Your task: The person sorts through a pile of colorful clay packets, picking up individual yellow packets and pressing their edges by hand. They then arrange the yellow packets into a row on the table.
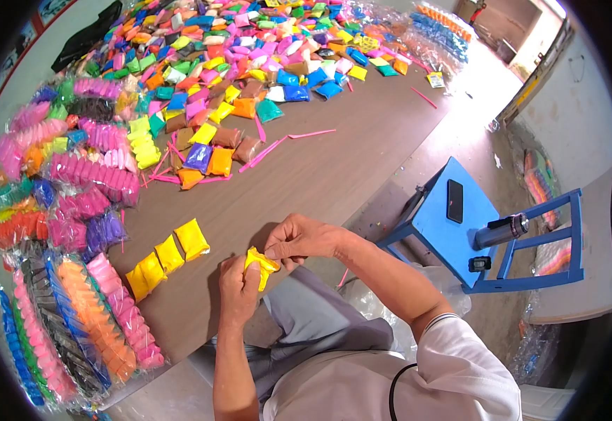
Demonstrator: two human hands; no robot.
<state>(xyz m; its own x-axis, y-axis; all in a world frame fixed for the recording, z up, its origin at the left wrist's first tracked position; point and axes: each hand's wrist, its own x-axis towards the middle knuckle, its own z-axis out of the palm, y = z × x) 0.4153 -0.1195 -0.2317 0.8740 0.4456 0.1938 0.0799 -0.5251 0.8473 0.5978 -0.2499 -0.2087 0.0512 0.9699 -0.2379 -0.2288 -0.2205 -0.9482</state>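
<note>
A small yellow packet [261,266] is held between my two hands at the table's front edge. My left hand [238,286] has its thumb and fingers closed on the packet's left side. At the packet's upper right, my right hand [297,240] is pinched, its fingertips touching the packet's edge. Left of my hands, a short row of yellow packets [170,254] lies on the brown table [250,203], set diagonally and close together.
A large heap of coloured packets [250,49] covers the table's far side. Bundles in clear wrap [95,316] line the left. Pink strips [271,149] lie mid-table. On the right, a blue chair [446,210] holds a phone [454,201] and a metal flask [501,231].
</note>
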